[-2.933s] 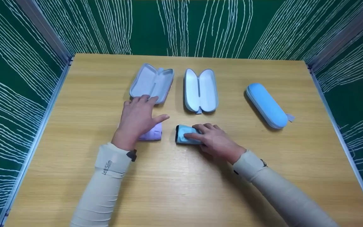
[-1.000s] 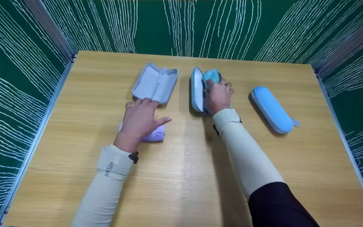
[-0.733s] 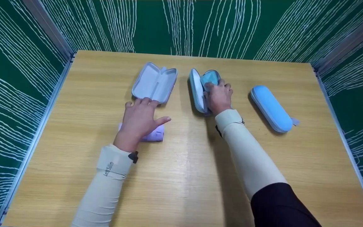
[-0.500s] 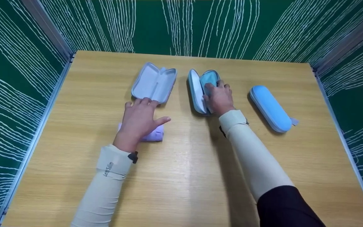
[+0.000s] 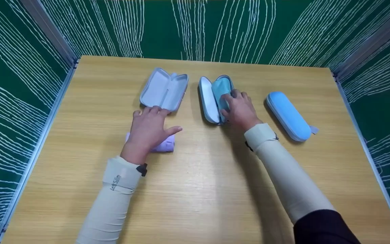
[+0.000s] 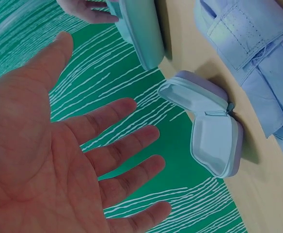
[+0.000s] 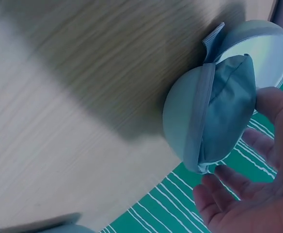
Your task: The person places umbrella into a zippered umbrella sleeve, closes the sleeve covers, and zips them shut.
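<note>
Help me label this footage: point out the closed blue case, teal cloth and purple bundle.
Closed blue case (image 5: pixel 288 115): head view, middle of its top.
Teal cloth (image 7: pixel 228 109): right wrist view, middle of its exposed face.
Purple bundle (image 5: pixel 165 145): head view, its uncovered right end.

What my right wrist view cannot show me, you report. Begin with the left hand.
Observer: The left hand is spread and holds nothing.
Operator: Go on. Tell me what is nearest to it.
Observer: In the head view, a folded purple cloth shows partly from behind that hand.
Operator: Now report what lies farther from the person, past that hand.
Observer: A lilac case, lying open.
</note>
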Motion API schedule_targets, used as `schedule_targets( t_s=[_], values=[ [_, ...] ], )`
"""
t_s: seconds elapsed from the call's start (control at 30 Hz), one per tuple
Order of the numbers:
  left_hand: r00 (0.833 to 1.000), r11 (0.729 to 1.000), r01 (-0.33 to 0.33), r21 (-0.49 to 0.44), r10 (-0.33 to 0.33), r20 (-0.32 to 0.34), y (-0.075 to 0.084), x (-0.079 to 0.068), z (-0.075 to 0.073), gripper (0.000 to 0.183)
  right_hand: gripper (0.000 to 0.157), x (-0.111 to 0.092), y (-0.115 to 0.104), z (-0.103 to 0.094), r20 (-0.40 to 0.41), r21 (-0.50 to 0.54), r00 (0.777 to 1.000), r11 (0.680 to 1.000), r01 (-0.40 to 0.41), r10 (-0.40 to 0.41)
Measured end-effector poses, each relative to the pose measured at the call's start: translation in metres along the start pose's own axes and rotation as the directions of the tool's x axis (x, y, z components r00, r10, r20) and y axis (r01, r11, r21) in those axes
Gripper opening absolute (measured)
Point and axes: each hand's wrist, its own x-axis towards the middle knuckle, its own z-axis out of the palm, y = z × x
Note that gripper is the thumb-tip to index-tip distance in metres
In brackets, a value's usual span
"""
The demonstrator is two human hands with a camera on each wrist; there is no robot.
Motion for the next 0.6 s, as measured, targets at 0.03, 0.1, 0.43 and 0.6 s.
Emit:
schedule_targets(
  t_s=[0.03,0.1,0.43,0.6],
  values=[
    [1.0,1.0,-0.001,-0.001,0.001,-0.004,0.0,0.0,0.0,0.081,0.057,-0.002,0.001,0.0,-0.003,-0.002,1.0,1.0,0.008,-0.008],
    [1.0,1.0,-0.001,0.0,0.001,-0.009,0.0,-0.001,0.0,0.08,0.06,-0.007,0.003,0.001,0.002,-0.001,1.0,1.0,0.008,-0.008],
    [1.0,1.0,0.003,-0.003,-0.003,0.016,0.001,-0.001,0.0,0.083,0.08,-0.02,0.013,0.004,0.038,0.026,0.999,1.0,0.0,-0.001],
    [1.0,1.0,-0.003,-0.005,0.003,0.012,0.002,-0.002,-0.001,0.084,0.082,-0.017,0.016,0.003,0.041,0.034,0.998,0.998,-0.045,0.043]
  ],
)
